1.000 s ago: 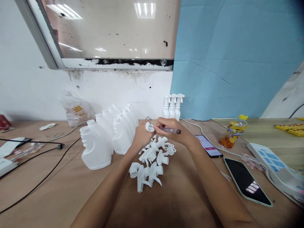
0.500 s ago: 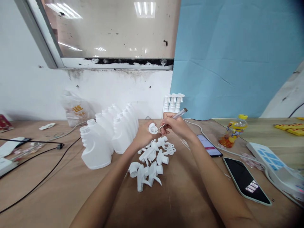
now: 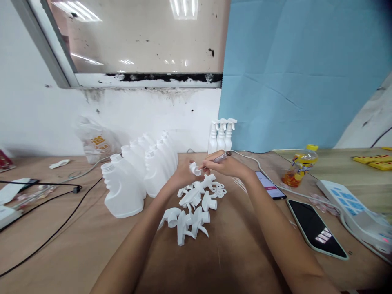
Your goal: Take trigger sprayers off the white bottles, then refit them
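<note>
My left hand [image 3: 183, 174] is closed around a white spray trigger head [image 3: 194, 168], its round collar facing right. My right hand [image 3: 225, 164] grips a slim screwdriver [image 3: 221, 157] with a see-through handle and a dark end. Its thin shaft points left to the collar; whether the tip is inside, I cannot tell. Below both hands lies a loose pile of white trigger heads [image 3: 192, 197], with several small white rings [image 3: 219, 190] at its right side.
Rows of white open-necked bottles [image 3: 124, 196] stand left. Behind are three spray bottles [image 3: 221, 139] with heads fitted. To the right are two phones [image 3: 317, 228], a drink bottle [image 3: 301, 165], a power strip [image 3: 352, 208] and its cable. Black cables [image 3: 52, 243] cross the left side.
The screwdriver's handle has dropped lower and tilted flatter, moving left with my right hand. The held trigger head has turned slightly and sits a little lower. The view has shifted slightly.
</note>
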Tool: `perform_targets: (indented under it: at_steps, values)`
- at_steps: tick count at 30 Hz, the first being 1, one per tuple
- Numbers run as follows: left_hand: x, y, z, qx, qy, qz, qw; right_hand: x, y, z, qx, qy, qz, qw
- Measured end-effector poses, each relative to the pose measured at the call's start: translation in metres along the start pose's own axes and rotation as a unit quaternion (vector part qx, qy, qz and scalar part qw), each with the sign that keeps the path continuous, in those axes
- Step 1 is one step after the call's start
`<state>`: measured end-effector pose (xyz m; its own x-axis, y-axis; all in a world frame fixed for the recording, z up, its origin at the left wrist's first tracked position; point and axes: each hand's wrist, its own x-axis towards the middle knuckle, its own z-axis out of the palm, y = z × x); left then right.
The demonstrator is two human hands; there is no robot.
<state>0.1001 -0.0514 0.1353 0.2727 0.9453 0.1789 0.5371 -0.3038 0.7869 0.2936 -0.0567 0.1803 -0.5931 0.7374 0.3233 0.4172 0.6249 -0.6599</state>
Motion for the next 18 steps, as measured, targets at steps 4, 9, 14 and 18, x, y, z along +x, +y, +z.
perform_targets:
  at_steps: [4,9,14,18]
  values:
    - [-0.001,-0.012,0.007,0.182,-0.056,-0.019,0.981,-0.003,0.023,-0.011,-0.013,-0.053,0.141,0.988]
    - [-0.001,-0.019,0.019,0.213,-0.101,-0.009,0.972,0.001,0.060,-0.009,-0.013,-0.153,0.279,0.948]
    - [0.000,-0.023,0.024,0.238,-0.126,0.005,0.963,-0.001,0.083,-0.010,0.026,-0.223,0.338,0.914]
    - [-0.002,-0.023,0.023,0.248,-0.133,0.018,0.959,-0.002,0.100,-0.019,0.073,-0.122,0.306,0.941]
